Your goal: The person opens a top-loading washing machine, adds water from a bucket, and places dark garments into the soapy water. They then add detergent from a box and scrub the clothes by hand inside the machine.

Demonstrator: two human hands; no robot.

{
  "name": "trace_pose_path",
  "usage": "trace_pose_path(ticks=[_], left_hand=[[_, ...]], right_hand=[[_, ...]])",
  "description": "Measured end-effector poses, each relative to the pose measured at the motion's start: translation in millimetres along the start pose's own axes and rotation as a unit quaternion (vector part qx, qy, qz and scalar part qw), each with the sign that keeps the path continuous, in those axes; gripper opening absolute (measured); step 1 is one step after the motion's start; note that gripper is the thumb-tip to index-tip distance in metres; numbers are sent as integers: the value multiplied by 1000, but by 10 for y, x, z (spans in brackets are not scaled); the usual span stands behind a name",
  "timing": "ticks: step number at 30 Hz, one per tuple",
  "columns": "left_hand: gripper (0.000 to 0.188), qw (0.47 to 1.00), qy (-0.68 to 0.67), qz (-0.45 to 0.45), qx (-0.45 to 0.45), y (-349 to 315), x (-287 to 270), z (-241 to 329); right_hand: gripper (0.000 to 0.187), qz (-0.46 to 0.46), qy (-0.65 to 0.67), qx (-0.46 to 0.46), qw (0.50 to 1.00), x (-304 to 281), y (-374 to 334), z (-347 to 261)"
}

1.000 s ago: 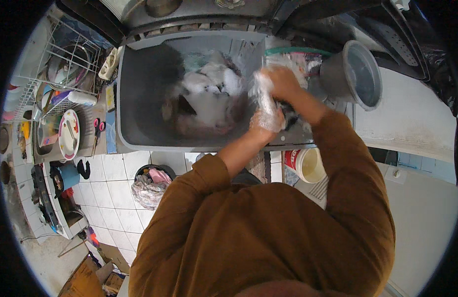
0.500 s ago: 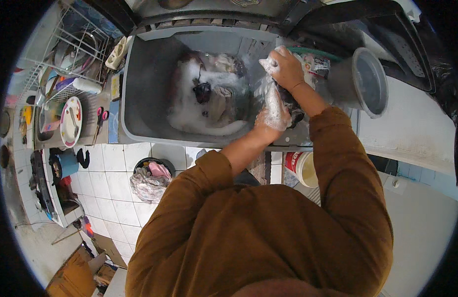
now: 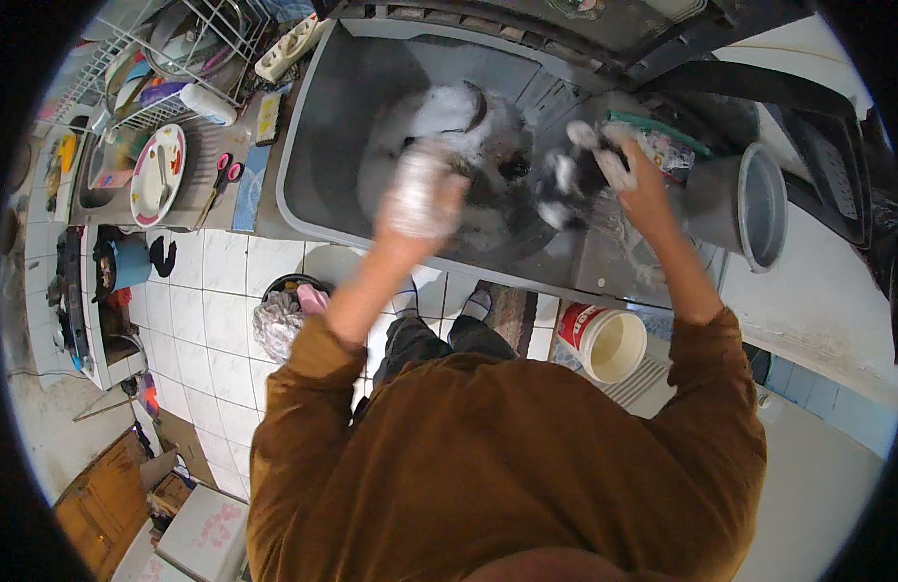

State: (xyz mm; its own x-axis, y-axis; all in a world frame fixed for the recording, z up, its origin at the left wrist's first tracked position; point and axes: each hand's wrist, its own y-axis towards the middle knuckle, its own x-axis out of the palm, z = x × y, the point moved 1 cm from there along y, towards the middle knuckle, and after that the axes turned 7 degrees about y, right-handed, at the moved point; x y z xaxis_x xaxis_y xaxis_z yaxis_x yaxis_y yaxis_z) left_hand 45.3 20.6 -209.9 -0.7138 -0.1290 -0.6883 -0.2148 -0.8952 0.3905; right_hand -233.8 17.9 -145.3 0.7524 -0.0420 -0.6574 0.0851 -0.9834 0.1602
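A dark garment (image 3: 563,184) streaked with white suds is gripped by my right hand (image 3: 641,186) over the right rim of the grey washing-machine tub (image 3: 323,126). My left hand (image 3: 422,194), coated with foam, is above the tub's near-left part, apart from that garment. Motion smears its fingers, so their position is unclear. Below it is murky water with white foam (image 3: 447,109) and dark, submerged clothes.
Right of the tub stands a grey bucket (image 3: 762,209). On the left are a dish rack (image 3: 192,44), a plate (image 3: 158,179) and scissors (image 3: 219,181). A black basket of laundry (image 3: 284,325) and a white bucket (image 3: 619,347) stand lower down.
My left hand has let go of the sudsy garment and moved left over the water. My right hand has shifted right and slightly down, still holding the garment. The view has shifted.
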Motion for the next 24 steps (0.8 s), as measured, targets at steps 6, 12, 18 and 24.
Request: trace_pose_path(ticks=[6, 12, 18, 24], left_hand=[[34, 970, 232, 70, 29, 42, -839, -964], [29, 985, 163, 54, -8, -6, -842, -894], [26, 987, 148, 11, -58, -3, -893, -886], [29, 991, 116, -21, -55, 36, -889, -890]], right_hand=[[44, -105, -90, -125, 982, 906, 1061, -67], [34, -392, -240, 55, 886, 2347, 1126, 567], [36, -517, -269, 116, 805, 3511, 496, 1764], [33, -429, -241, 215, 844, 3839, 431, 2357]])
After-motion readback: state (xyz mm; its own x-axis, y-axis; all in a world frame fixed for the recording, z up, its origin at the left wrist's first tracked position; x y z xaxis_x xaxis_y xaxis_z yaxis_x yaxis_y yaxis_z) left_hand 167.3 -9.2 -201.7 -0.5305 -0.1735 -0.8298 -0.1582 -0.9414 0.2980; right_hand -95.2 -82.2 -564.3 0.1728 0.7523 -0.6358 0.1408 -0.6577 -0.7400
